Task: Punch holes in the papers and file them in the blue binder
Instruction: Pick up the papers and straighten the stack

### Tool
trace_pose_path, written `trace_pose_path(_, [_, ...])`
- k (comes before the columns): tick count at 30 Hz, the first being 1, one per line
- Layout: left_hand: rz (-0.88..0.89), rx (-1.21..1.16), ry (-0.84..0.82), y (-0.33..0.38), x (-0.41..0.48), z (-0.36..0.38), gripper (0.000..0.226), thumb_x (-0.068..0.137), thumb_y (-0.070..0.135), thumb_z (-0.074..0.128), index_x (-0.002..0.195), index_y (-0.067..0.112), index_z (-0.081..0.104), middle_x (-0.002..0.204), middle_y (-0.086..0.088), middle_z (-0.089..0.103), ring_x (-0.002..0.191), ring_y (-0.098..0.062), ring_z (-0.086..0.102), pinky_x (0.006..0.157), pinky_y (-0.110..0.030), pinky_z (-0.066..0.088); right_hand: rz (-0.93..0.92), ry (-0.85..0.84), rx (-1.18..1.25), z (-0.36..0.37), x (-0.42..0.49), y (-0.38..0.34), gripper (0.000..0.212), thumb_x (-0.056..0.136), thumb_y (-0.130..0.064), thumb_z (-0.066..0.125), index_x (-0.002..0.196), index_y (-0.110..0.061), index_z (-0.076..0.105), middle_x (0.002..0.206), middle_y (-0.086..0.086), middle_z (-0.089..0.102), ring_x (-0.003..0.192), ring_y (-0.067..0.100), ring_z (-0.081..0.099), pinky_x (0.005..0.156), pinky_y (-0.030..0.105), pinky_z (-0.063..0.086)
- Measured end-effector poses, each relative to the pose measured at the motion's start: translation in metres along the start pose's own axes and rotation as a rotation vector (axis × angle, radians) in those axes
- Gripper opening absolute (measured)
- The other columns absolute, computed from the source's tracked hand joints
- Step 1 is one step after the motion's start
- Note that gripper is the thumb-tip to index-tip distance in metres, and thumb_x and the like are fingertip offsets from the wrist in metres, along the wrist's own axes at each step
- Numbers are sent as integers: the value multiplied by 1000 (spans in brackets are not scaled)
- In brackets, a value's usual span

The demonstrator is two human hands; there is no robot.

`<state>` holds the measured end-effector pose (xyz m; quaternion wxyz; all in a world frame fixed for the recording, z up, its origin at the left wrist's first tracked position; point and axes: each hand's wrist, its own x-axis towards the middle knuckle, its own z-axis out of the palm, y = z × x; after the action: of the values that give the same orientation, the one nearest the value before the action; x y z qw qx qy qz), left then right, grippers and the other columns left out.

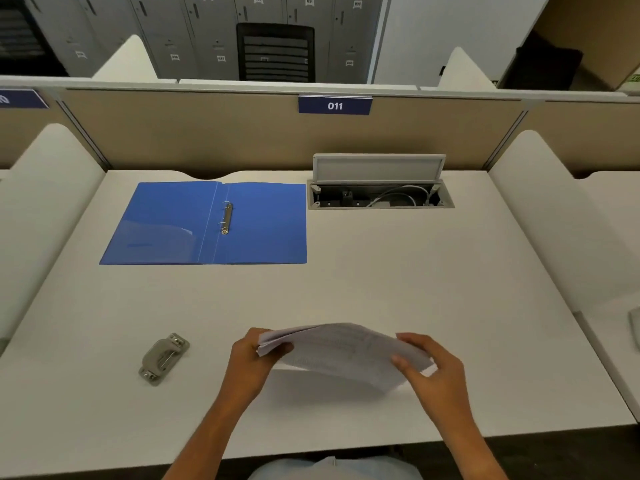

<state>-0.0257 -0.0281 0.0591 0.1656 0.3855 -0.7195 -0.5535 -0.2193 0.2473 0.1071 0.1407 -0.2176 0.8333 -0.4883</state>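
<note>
Two hands hold one stack of papers [341,355] just above the worktop [415,278], near the middle of its front edge. Left hand [254,358]: fingers curled, pinching the stack's left end, thumb on top. Right hand [434,367]: thumb and fingers closed on the right end. Stack bows upward between the two grips; its shadow falls on the worktop beneath. Print on the top sheet too blurred to read.

Blue binder [204,223] lies open and flat toward the back left corner of the worktop, well apart from the hands. Its ring mechanism [226,218] sits along the spine; no sheets on the rings. Clear pocket visible on the left inner cover.

Hole punch [163,358], grey metal, rests near the front left of the worktop, to the left of the left hand, not touched.

Cable box [381,195] recessed at the back edge, right of the binder, lid raised; white cable coiled inside.

Blue tag [335,105] on the partition reads "011". Locker labels behind are too small to read.
</note>
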Motion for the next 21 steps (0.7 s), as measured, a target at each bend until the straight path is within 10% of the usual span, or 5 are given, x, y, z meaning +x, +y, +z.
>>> trace_pose_path(7, [544, 386, 122, 38, 10, -9, 12, 89, 13, 77, 90, 19, 87, 92, 15, 75, 97, -9, 64, 107, -66, 44, -485, -82, -491, -4, 17, -72, 59, 91, -32, 85, 146, -27, 66, 131, -21, 64, 117, -2, 55, 102, 31, 44])
trace_pose_path(14, [703, 521, 35, 82, 13, -13, 12, 88, 20, 86, 97, 28, 86, 95, 8, 80, 100, -13, 68, 123, -57, 26, -461, -304, -527, 22, 36, -96, 27, 97, -19, 76, 122, -29, 83, 113, -8, 86, 96, 20, 80, 87, 31, 60])
trace_pose_path(18, [594, 500, 100, 66, 23, -48, 38, 89, 43, 83, 124, 29, 79, 119, 10, 77, 115, -8, 60, 116, -52, 40, -323, -226, -397, 23, 34, -87, 32, 98, -17, 62, 105, -39, 85, 93, -27, 80, 83, 3, 73, 73, 15, 49])
trace_pose_path(21, [187, 567, 258, 20, 34, -96, 66, 87, 43, 88, 145, 23, 65, 136, 1, 74, 129, -27, 62, 108, -56, 51, -149, -143, -168, 16, 31, -65, 47, 100, -14, 74, 69, -49, 69, 58, -29, 60, 53, -2, 54, 55, 13, 34])
